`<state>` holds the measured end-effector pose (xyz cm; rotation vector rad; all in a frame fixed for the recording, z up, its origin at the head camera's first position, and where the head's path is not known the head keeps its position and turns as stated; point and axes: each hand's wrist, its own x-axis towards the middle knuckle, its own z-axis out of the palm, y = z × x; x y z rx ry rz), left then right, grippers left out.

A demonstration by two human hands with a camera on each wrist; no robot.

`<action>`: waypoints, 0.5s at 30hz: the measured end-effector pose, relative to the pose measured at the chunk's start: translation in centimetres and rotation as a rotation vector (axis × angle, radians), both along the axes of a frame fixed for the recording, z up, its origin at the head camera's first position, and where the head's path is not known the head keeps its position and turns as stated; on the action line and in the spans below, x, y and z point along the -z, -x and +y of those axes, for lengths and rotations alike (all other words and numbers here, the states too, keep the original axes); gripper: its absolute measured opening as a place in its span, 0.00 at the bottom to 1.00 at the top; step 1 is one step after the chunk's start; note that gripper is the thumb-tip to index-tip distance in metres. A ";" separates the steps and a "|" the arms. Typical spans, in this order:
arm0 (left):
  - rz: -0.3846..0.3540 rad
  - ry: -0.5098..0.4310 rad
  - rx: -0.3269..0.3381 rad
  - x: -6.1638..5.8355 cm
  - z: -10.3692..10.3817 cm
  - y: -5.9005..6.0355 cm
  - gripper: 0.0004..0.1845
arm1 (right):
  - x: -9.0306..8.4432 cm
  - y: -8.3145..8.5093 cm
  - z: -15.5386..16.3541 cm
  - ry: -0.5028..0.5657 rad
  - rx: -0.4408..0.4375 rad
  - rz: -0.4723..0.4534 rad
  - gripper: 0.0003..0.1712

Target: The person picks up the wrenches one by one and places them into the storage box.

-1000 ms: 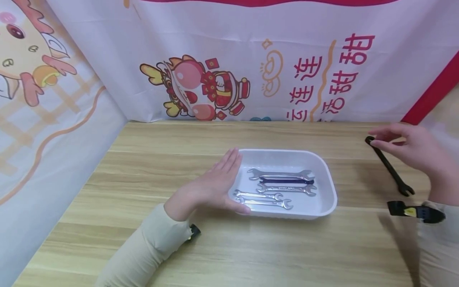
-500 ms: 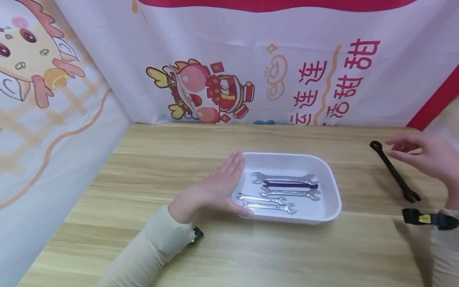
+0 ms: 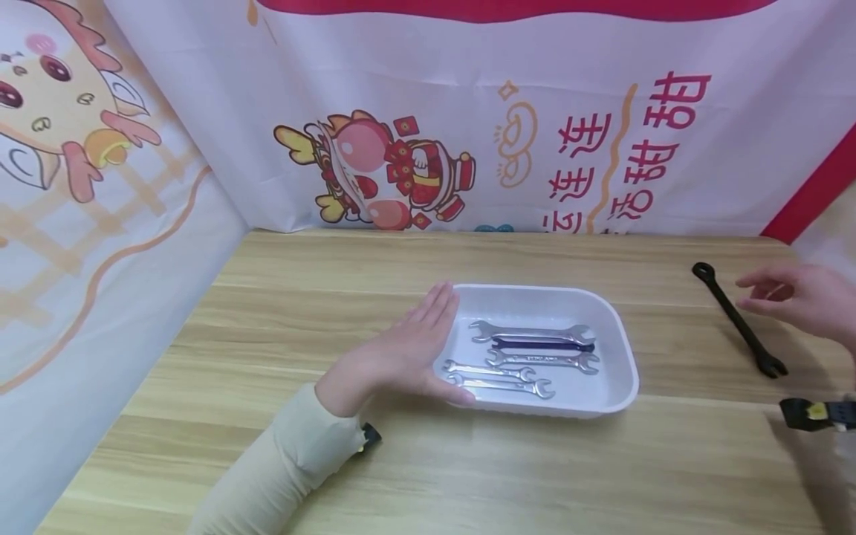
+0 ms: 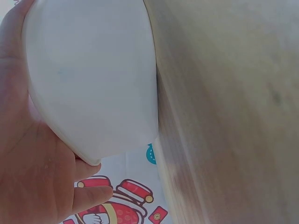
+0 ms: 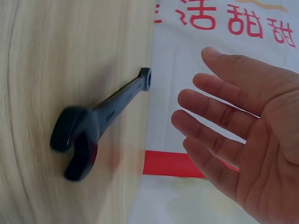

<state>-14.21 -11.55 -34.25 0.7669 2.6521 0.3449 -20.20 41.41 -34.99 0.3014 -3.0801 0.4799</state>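
Observation:
My left hand (image 3: 408, 349) rests against the left end of a white plastic tray (image 3: 618, 342), its straight fingers along the end and thumb at the near rim. In the left wrist view, the palm lies along the white tray wall (image 4: 93, 79). Several silver open-ended wrenches (image 3: 535, 332) and a dark one (image 3: 545, 345) lie in the tray. On the table at right is a black combination wrench (image 3: 738, 319). My right hand (image 3: 802, 299) hovers just right of it, apart. In the right wrist view, that hand (image 5: 252, 126) has loosely bent fingers and holds nothing.
The wooden table (image 3: 334, 267) runs to a white cloth backdrop (image 3: 521, 44) with printed cartoons and red characters. Another printed cloth (image 3: 134, 245) hangs along the left side.
My right hand has moved off the far end of the black wrench, rightward and slightly nearer; the wrench stays on the table. The head view has shifted a little. My left hand remains at the tray.

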 end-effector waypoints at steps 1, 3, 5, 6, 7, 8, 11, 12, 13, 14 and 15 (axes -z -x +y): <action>0.002 -0.002 0.001 0.0 0.0 0.0 0.76 | 0.1 0.1 0.1 -0.013 -0.005 -0.012 0.21; 0.004 -0.004 0.000 0.1 0.0 0.0 0.76 | 0.1 0.3 0.4 -0.040 -0.021 -0.038 0.21; 0.005 -0.004 0.000 0.1 -0.1 0.0 0.76 | 0.1 0.5 0.5 -0.064 -0.033 -0.075 0.23; 0.006 -0.003 0.000 0.1 -0.1 0.0 0.76 | 0.1 0.6 0.6 -0.076 -0.039 -0.094 0.23; 0.007 -0.004 0.001 0.1 -0.1 0.0 0.76 | 0.2 0.7 0.6 -0.076 -0.048 -0.115 0.24; 0.007 -0.004 0.001 0.1 -0.1 0.0 0.76 | 0.2 0.7 0.6 -0.082 -0.052 -0.132 0.25; 0.009 -0.006 0.005 0.0 -0.1 0.0 0.76 | 0.3 1.0 0.6 -0.080 -0.065 -0.187 0.25; 0.009 -0.008 0.006 0.0 -0.1 -0.1 0.76 | 0.4 1.1 0.6 -0.079 -0.068 -0.200 0.26; 0.010 -0.009 0.007 0.0 -0.1 -0.1 0.76 | 0.6 1.1 0.7 -0.077 -0.072 -0.213 0.26; 0.011 -0.010 0.009 0.0 -0.1 -0.1 0.76 | 0.7 1.2 0.7 -0.083 -0.073 -0.221 0.26; 0.013 -0.010 0.011 0.0 -0.1 -0.1 0.76 | 0.8 1.2 0.8 -0.080 -0.077 -0.229 0.26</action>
